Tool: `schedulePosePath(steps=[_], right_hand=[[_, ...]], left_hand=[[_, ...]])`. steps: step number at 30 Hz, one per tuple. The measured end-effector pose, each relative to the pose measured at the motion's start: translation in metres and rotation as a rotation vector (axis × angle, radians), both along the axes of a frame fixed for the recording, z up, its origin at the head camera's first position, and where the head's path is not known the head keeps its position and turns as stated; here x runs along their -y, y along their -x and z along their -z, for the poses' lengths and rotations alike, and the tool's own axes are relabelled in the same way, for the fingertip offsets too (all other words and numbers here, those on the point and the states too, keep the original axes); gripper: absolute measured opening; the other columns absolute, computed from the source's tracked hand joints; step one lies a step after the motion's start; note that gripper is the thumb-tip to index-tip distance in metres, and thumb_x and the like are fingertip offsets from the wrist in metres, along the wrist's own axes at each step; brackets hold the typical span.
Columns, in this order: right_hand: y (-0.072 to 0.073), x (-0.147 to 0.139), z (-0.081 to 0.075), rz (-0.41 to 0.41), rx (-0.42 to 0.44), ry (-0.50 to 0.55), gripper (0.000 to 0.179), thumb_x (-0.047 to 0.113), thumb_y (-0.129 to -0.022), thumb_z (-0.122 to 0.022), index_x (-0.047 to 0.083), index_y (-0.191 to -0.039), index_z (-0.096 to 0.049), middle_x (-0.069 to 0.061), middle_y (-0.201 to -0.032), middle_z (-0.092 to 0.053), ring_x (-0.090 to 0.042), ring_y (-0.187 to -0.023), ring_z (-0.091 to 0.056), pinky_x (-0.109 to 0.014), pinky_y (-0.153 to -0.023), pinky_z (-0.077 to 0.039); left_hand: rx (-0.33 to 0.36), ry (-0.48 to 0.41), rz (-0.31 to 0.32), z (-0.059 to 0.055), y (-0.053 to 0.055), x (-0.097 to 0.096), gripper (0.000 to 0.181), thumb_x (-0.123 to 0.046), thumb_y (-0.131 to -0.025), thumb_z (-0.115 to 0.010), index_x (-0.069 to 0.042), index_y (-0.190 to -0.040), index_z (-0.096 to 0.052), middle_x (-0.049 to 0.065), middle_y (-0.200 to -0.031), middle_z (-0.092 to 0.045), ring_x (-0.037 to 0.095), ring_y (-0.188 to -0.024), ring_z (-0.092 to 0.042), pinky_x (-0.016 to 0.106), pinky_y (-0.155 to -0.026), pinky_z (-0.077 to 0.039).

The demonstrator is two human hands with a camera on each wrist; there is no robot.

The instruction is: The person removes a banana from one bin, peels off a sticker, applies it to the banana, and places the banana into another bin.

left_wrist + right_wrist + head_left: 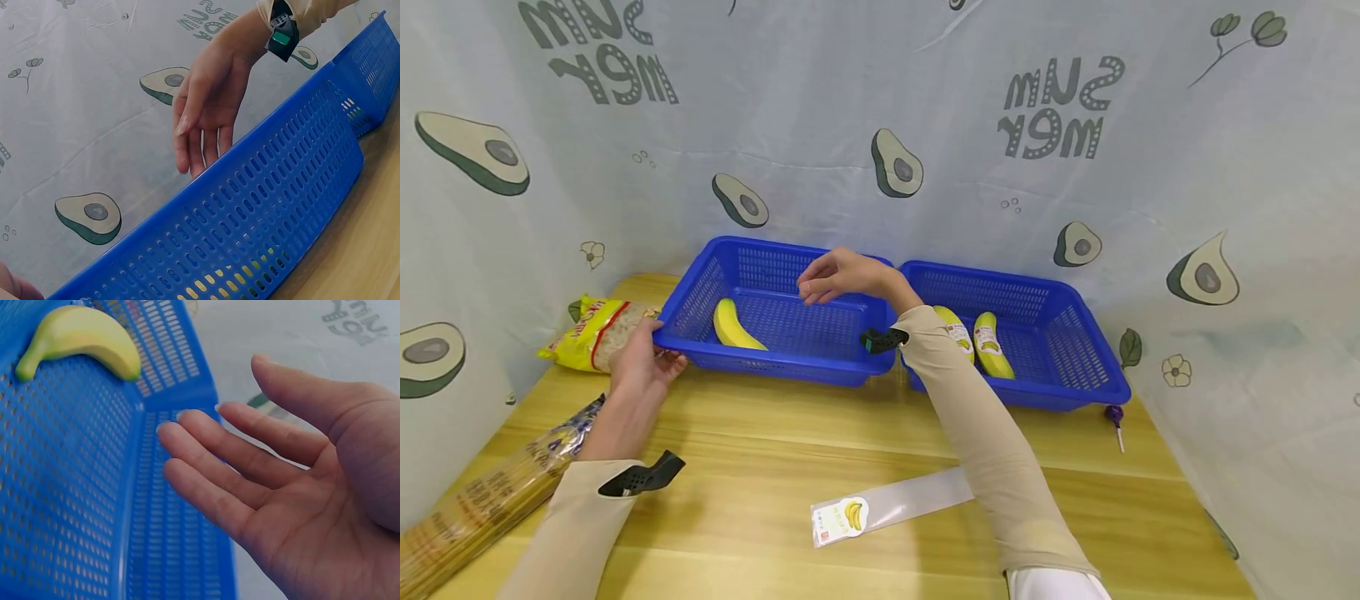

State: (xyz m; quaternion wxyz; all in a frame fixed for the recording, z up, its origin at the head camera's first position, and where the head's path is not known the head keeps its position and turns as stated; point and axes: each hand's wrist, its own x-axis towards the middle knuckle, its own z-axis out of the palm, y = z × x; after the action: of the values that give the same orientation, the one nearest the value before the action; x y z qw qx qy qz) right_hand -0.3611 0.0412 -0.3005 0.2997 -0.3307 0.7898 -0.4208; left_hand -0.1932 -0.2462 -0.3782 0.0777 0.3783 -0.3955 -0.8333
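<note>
My left hand [642,360] grips the front left corner of the left blue basket [790,367], thumb at the rim and fingers below it. Inside that basket a single yellow banana [734,327] lies toward the left; the right wrist view shows the same banana [87,339] without wrapping. Over the basket's right half hovers my right hand [842,275], holding nothing. Its fingers [231,450] are relaxed and slightly bent, palm visible in the right wrist view. Behind my right forearm, the right blue basket [1075,392] holds two bananas with labels [992,346], one partly hidden by the sleeve.
A clear plastic sleeve with a banana label [840,521] lies on the wooden table [737,467], partly under my right forearm. At the left are a yellow bag [587,333] and a long pack of noodles [497,492]. A purple lollipop [1115,414] lies beside the right basket.
</note>
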Motion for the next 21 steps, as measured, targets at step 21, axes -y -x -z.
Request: schedulePosePath(steps=[21], right_hand=[[-0.013, 0.066, 0.016, -0.167, 0.124, -0.043, 0.043, 0.026, -0.114, -0.057, -0.005, -0.144, -0.062, -0.027, -0.141, -0.066, -0.039, -0.133, -0.065, -0.046, -0.113, -0.053]], left_hand=[[-0.024, -0.036, 0.021, -0.002, -0.002, 0.004, 0.03, -0.029, -0.106, -0.068, -0.017, -0.131, -0.056, 0.0, -0.086, -0.061, 0.015, -0.064, -0.057, 0.026, -0.055, -0.056]])
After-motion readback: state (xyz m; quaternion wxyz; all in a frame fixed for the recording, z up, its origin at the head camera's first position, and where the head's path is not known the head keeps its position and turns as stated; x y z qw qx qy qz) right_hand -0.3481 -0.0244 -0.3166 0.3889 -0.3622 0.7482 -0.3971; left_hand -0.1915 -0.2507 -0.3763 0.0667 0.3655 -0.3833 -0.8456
